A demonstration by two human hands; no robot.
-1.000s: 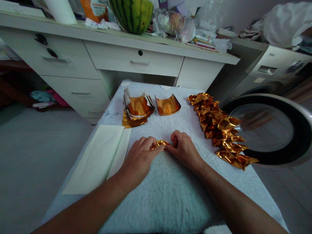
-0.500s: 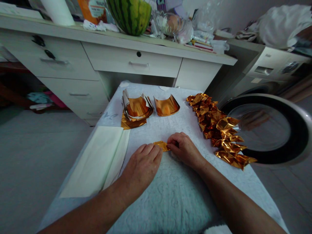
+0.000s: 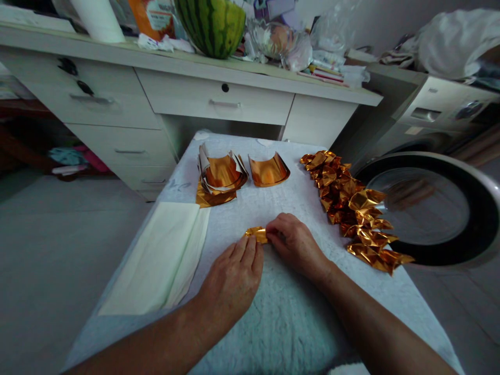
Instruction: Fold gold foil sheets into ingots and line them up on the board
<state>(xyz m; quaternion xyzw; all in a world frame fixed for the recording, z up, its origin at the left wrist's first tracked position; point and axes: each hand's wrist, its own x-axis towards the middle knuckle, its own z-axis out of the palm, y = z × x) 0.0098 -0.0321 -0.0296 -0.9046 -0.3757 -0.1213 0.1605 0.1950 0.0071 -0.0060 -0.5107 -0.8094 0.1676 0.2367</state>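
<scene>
A small folded piece of gold foil (image 3: 257,234) lies at the middle of the cloth-covered table (image 3: 269,312). My left hand (image 3: 236,271) presses on its near left side, fingers together. At its right end my right hand (image 3: 292,239) pinches the foil between thumb and fingers. Beyond the hands stand a stack of curved gold sheets (image 3: 222,174) and one separate curved sheet (image 3: 269,171). Several crumpled, folded gold pieces (image 3: 344,200) form a row on the right. Pale paper sheets (image 3: 156,260) lie on the left.
Behind the table is a white cabinet (image 3: 219,107) with a watermelon (image 3: 213,26), a white roll (image 3: 99,21) and plastic bags on top. An open washing machine door (image 3: 425,208) stands close to the table's right edge.
My left hand has shifted slightly down and its fingertips now rest on the near side of the foil, so more of the foil shows. The whole view has shifted slightly.
</scene>
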